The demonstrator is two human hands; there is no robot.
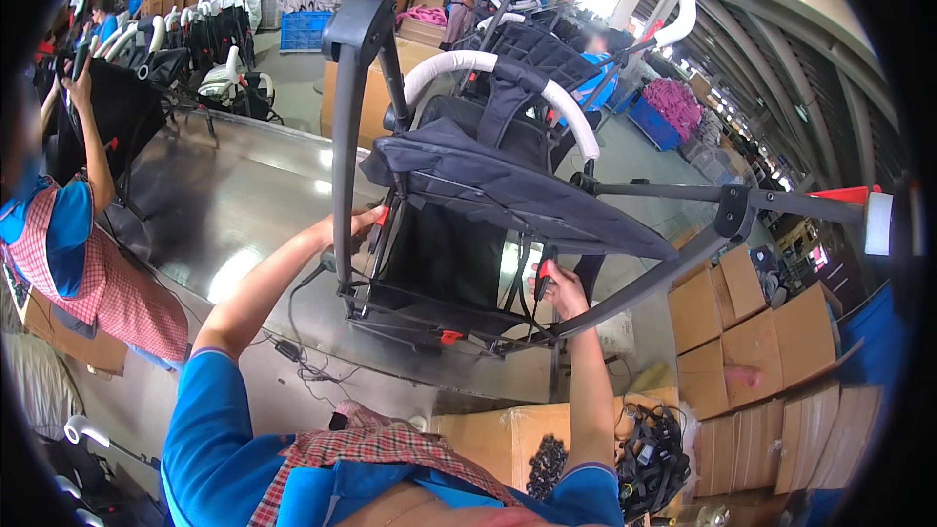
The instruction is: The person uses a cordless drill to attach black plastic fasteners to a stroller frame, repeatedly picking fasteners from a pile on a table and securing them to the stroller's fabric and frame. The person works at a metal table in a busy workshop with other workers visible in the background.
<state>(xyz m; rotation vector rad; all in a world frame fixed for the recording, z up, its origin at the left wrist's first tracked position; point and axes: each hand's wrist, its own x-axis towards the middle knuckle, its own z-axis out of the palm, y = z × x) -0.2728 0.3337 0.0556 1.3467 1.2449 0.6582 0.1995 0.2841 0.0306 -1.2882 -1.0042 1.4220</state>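
Note:
A dark stroller [444, 263] stands on the metal worktable in front of me, with a black fabric seat and a white-wrapped bumper bar [454, 60]. A padded dark fabric panel [517, 190] slants across its middle. My left hand [366, 224] is closed on the left side of the frame, at a red piece [382, 216]. On the right side, below the panel, my right hand [563, 290] grips a black-and-red part [544, 278]; its exact kind I cannot make out. A red clip [451, 337] shows low on the near crossbar.
The metal worktable [254, 185] runs off to the left, where a co-worker [93, 263] handles another stroller. Cables [307, 361] hang at its near edge. Cardboard boxes [752, 346] stand at right. Near me are black straps [649, 459] and small black parts [547, 466].

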